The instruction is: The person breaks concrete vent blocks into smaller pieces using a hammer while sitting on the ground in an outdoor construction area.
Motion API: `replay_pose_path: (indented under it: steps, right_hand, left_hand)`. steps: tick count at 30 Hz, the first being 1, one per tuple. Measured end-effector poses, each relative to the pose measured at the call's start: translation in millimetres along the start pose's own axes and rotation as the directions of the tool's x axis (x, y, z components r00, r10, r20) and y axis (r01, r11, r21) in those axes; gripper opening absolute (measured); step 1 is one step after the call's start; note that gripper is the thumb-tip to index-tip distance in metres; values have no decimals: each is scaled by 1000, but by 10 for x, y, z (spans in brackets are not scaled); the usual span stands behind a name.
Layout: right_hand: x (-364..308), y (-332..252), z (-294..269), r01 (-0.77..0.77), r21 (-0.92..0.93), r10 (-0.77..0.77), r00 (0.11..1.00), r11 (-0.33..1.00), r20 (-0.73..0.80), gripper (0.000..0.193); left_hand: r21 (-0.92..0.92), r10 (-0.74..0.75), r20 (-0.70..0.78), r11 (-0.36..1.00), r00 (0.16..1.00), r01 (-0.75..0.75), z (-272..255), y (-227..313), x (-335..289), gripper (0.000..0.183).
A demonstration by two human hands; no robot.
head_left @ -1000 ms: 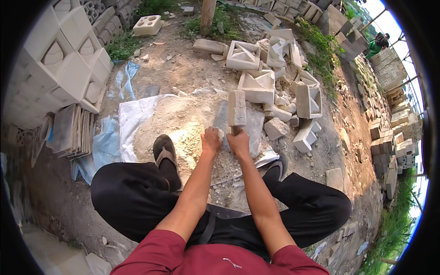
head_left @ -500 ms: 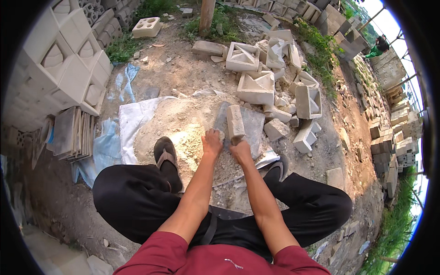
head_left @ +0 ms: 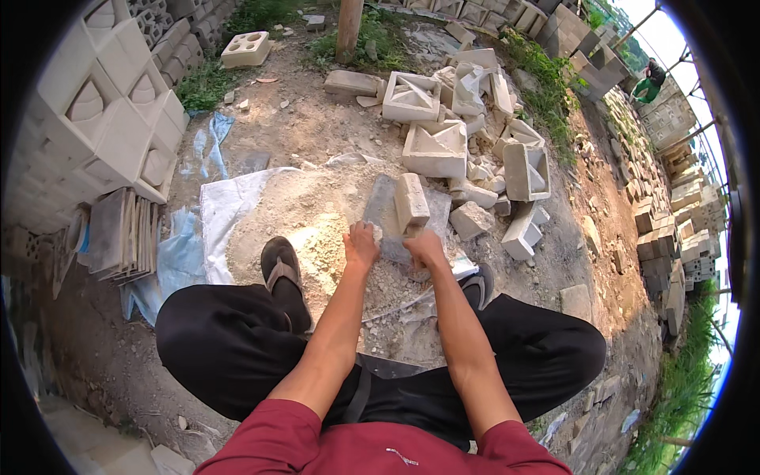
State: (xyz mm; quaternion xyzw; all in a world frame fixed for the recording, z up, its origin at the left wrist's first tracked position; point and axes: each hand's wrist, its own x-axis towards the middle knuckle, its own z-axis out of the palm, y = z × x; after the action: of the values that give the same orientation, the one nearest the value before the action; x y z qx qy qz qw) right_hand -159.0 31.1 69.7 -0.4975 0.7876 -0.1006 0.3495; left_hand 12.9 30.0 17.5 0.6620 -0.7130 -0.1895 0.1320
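Note:
My right hand [head_left: 425,248] is closed round the short handle of a mallet-like tool with a pale, block-shaped head [head_left: 412,199]. That head is over a flat grey slab [head_left: 385,207] on the ground; whether it touches the slab I cannot tell. Just left of it, my left hand [head_left: 362,241] is curled round a small pale chunk of broken block [head_left: 377,233] at the slab's near left edge. Crushed pale rubble [head_left: 317,226] lies heaped beside my left hand, on a white sheet [head_left: 229,207].
Broken hollow concrete blocks [head_left: 435,150] are piled beyond the slab to the right. Stacked blocks [head_left: 119,103] form a wall at the left, near leaning thin boards [head_left: 127,233]. A wooden post [head_left: 348,32] stands ahead. My sandalled feet [head_left: 283,269] flank the work spot. Another person [head_left: 651,81] is far right.
The mallet-like tool and my right hand have shifted a little away from me and to the right, with the wrist more bent. My left hand stays at the slab's edge.

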Motion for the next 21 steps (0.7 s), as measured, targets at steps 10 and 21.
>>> replay_pose_path:
  steps: [10, 21]
  right_hand:
    - [-48, 73, 323, 14, 6, -13, 985, 1000, -174, 34]
    - [-101, -20, 386, 99, -56, -107, 981, 993, -161, 36]
  left_hand:
    - [-15, 32, -29, 999, 999, -32, -3, 68, 26, 40]
    - [-19, 24, 22, 1000, 999, -24, 30, 81, 64, 46]
